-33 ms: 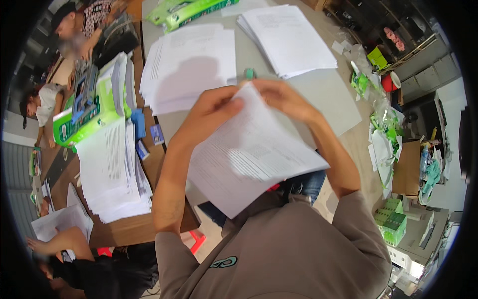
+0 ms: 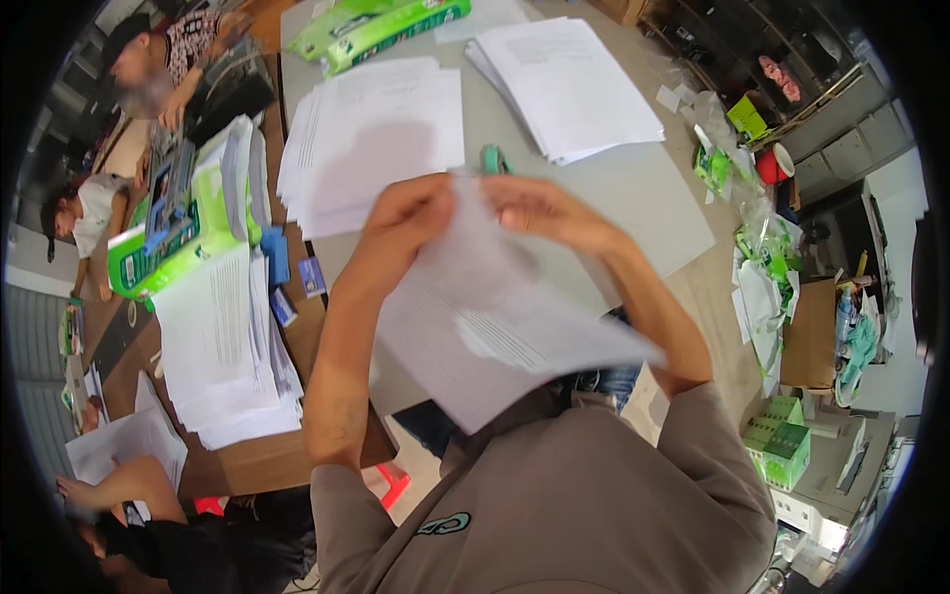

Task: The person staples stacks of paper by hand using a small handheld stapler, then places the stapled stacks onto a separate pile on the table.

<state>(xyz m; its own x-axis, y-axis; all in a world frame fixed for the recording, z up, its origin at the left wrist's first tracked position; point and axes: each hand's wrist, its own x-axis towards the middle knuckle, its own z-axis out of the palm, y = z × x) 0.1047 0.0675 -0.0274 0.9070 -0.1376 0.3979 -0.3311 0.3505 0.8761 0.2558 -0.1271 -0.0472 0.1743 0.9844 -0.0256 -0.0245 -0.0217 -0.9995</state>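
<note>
Printed white sheets of paper (image 2: 465, 337) hang from my hands over the near edge of the grey table, their lower right corner lifted and blurred. My left hand (image 2: 411, 218) is closed on the top left of the sheets, thumb on the near face. At the top right corner my right hand (image 2: 549, 210) pinches the paper, fingers bent and slightly smeared. Just beyond my hands lies a small teal object (image 2: 495, 158), partly covered, its kind unclear. Behind my left hand is a wide stack of printed paper (image 2: 376, 139); a second paper stack (image 2: 574, 89) sits farther right.
A green paper wrapper (image 2: 396, 35) lies at the table's far end. On the brown table to the left are another paper pile (image 2: 213, 346), a green package (image 2: 188, 238) and small blue boxes (image 2: 312, 277). Other people sit at left. Plastic scraps (image 2: 762, 247) litter the right side.
My hands have shifted slightly left with the sheets, and the right hand's fingers have turned. The paper's right side has curled up more. The teal object shows more fully.
</note>
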